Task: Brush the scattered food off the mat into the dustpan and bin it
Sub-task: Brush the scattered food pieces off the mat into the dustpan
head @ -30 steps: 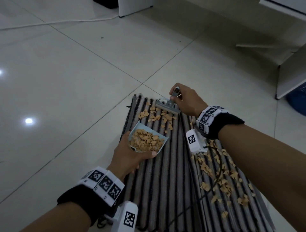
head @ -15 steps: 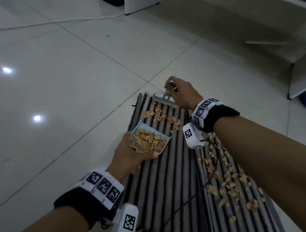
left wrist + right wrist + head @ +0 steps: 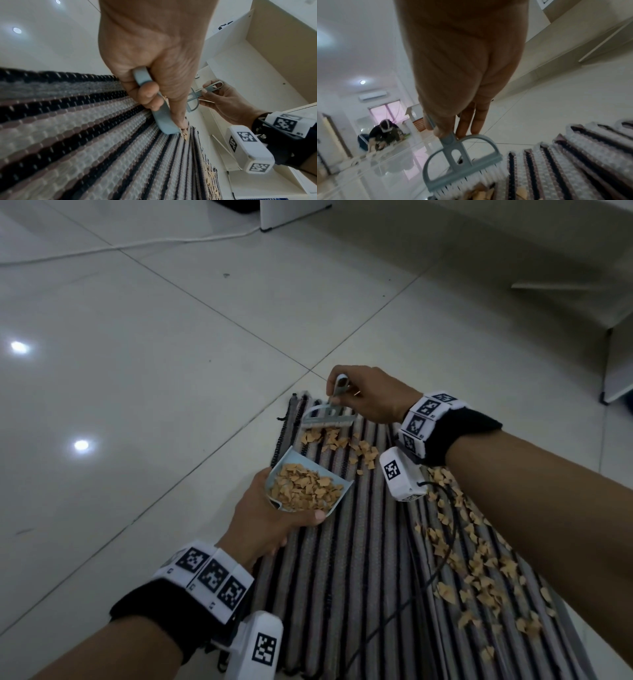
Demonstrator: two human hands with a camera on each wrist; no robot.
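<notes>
A striped mat point(image 3: 346, 570) lies on the tiled floor. My left hand point(image 3: 274, 518) grips the handle of a small light-blue dustpan point(image 3: 305, 484) heaped with tan food flakes, its lip on the mat. At the mat's far end my right hand point(image 3: 366, 395) pinches the handle of a grey brush point(image 3: 328, 419), bristles down on the mat. A small pile of flakes point(image 3: 337, 441) lies between brush and dustpan. More flakes point(image 3: 479, 570) are scattered along the mat's right side. The left wrist view shows the dustpan point(image 3: 163, 120) in my fingers. The right wrist view shows the brush point(image 3: 462, 162).
A white cable point(image 3: 130, 248) runs across the floor at the back. White furniture point(image 3: 616, 361) stands at the right. Another person point(image 3: 385, 134) crouches far off in the right wrist view. Bare tile point(image 3: 137, 405) spreads to the left of the mat.
The brush has drawn back from the pile to the mat's far end. The dustpan has stayed put in my left hand.
</notes>
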